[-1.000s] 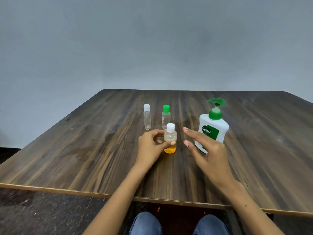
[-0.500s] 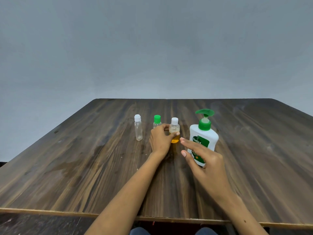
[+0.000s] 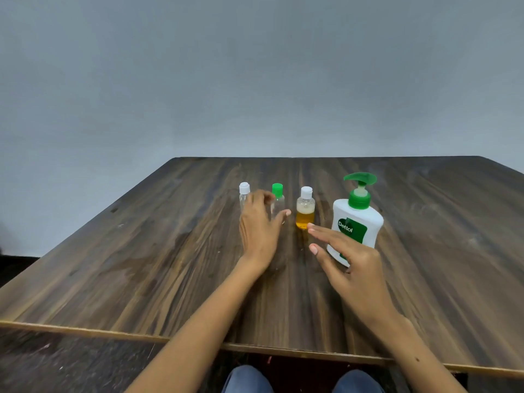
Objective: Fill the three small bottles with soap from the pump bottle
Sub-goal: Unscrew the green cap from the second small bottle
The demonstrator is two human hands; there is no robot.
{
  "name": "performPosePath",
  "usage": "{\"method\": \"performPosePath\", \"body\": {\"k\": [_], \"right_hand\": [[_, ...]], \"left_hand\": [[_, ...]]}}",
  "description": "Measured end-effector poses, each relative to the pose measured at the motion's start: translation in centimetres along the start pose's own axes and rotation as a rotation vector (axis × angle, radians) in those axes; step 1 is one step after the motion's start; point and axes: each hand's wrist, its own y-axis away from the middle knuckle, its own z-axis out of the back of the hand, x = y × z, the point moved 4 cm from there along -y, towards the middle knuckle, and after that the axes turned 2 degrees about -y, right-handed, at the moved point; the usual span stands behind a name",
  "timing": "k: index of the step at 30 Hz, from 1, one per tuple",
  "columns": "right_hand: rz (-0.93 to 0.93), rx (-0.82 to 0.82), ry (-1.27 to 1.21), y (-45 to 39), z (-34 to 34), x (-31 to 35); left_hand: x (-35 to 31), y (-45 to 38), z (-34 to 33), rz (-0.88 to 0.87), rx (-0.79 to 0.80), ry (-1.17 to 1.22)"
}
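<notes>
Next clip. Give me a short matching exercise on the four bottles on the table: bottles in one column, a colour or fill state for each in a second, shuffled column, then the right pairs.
Things:
1. leftmost small bottle
2. middle small bottle
3. right small bottle
4. pump bottle

States:
A. white body, green pump head
B. clear, white cap, amber soap in its lower half
C. clear, green cap, no amber soap visible
D. clear, white cap, no amber soap visible, partly behind the left hand

Pairs: 1-D, 2-C, 3-B, 4-A
</notes>
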Motion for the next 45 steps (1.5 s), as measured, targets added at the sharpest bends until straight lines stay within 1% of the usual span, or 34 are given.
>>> {"method": "performPosePath", "body": {"k": [2, 5, 7, 10, 13, 16, 21, 26, 30, 33, 37, 42, 45], "right_hand": [[0.015, 0.03, 0.02, 0.0, -0.6, 0.1], [0.06, 0.089, 0.091, 0.2, -1.4, 0.3], [0.096, 0.113, 0.151, 0.4, -1.7, 0.5], [0.136, 0.128, 0.206, 0.5, -1.6, 0.6], [0.14, 0.125, 0.223, 0.4, -1.2, 0.3], [0.14, 0.112, 0.221, 0.2, -0.6, 0.2], [0.127, 0.104, 0.202, 0.1, -0.2, 0.0], [0.099, 0.086, 0.138, -0.1, -0.2, 0.2], [0.061, 0.079, 0.08, 0.1, -0.7, 0.6], [0.026, 0.065, 0.03, 0.3, -1.4, 0.7], [-0.014, 0.048, -0.05, 0.2, -2.4, 1.3], [-0.038, 0.03, -0.065, -0.7, -3.4, 1.8], [-0.043, 0.01, -0.064, -1.3, -3.6, 1.7]], "left_hand": [[0.0, -0.3, 0.3, -0.089, -0.015, -0.033], [0.0, -0.7, -0.5, -0.21, 0.06, -0.064], [0.2, -1.2, -1.2, -0.19, 0.13, -0.048], [1.1, -2.3, -2.3, -0.098, 0.25, -0.048], [2.2, -3.0, -3.4, -0.007, 0.319, -0.06], [3.3, -3.7, -4.1, 0.076, 0.302, -0.009], [3.5, -3.5, -3.7, 0.094, 0.258, 0.112], [2.4, -1.1, -1.1, 0.059, 0.292, 0.172], [1.4, 1.4, 1.5, 0.127, 0.353, 0.253], [0.6, 3.7, 3.2, 0.172, 0.367, 0.285], [-0.1, 6.1, 4.7, 0.192, 0.345, 0.344], [-0.4, 6.8, 5.1, 0.228, 0.31, 0.396], [-0.3, 7.1, 5.0, 0.212, 0.29, 0.4]]}}
